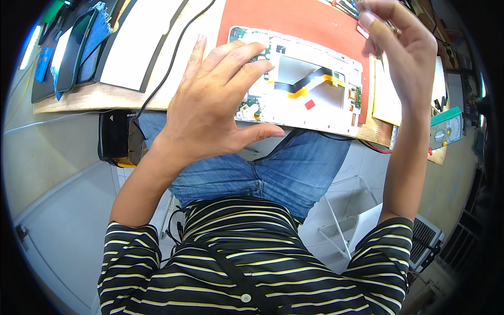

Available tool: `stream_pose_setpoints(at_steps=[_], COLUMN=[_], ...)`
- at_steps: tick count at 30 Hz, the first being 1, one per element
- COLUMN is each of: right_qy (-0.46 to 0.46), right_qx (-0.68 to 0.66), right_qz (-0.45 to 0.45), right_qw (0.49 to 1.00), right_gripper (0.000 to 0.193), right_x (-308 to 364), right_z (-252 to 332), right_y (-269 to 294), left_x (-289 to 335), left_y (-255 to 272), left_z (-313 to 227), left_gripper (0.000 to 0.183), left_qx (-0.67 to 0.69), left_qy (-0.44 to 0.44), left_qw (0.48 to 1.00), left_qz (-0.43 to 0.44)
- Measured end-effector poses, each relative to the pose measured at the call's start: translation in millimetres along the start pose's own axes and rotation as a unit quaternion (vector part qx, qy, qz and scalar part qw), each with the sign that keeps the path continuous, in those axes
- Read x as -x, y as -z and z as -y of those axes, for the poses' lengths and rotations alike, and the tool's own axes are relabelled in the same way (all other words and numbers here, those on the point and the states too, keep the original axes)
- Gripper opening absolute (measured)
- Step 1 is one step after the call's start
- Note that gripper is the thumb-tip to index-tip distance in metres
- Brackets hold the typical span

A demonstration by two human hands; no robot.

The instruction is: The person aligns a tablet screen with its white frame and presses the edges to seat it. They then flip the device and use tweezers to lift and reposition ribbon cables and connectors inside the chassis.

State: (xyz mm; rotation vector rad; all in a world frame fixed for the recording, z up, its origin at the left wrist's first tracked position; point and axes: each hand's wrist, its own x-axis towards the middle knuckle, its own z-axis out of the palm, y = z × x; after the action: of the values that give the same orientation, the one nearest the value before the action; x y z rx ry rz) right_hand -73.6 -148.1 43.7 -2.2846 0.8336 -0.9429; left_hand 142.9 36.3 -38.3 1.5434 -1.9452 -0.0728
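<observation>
Already opened up but with ribbon cables [298, 94] remaining in place, the tablet [294, 116] lay on a red mat [294, 21] at the bench's [123, 98] near edge, the left hand [215, 100] spread loosely over it, the right hand [401, 50] curled, its grip impossible to tell.

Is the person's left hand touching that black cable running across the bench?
Apart: the head view shows a strip of pale bench top between the left hand and the black cable.
</observation>
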Motion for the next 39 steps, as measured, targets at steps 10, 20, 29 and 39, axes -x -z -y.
stream_pose_setpoints(at_steps=[10,20,29,39], right_qy=[-0.035,-0.111,-0.088,-0.112], right_qx=[0.109,0.130,0.143,0.121], right_qz=[0.190,0.182,0.158,0.149], right_qw=[0.975,0.968,0.973,0.975], right_gripper=[0.017,0.018,0.020,0.017], right_x=[42.0,45.2,51.9,52.0], right_z=[36.8,50.1,51.6,53.9], right_y=[-32.0,-40.5,-45.1,-47.8], left_x=[0.8,1.8,2.6,3.5], left_y=[-1.7,-2.7,-3.8,-2.8], left_z=[0.7,1.3,1.8,3.5], left_gripper=[0.086,0.086,0.086,0.087], left_qx=[0.004,0.012,0.030,0.023], left_qy=[0.005,0.002,0.011,0.005], left_qw=[1.000,1.000,0.999,1.000], left_qz=[-0.004,-0.012,-0.015,-0.007])
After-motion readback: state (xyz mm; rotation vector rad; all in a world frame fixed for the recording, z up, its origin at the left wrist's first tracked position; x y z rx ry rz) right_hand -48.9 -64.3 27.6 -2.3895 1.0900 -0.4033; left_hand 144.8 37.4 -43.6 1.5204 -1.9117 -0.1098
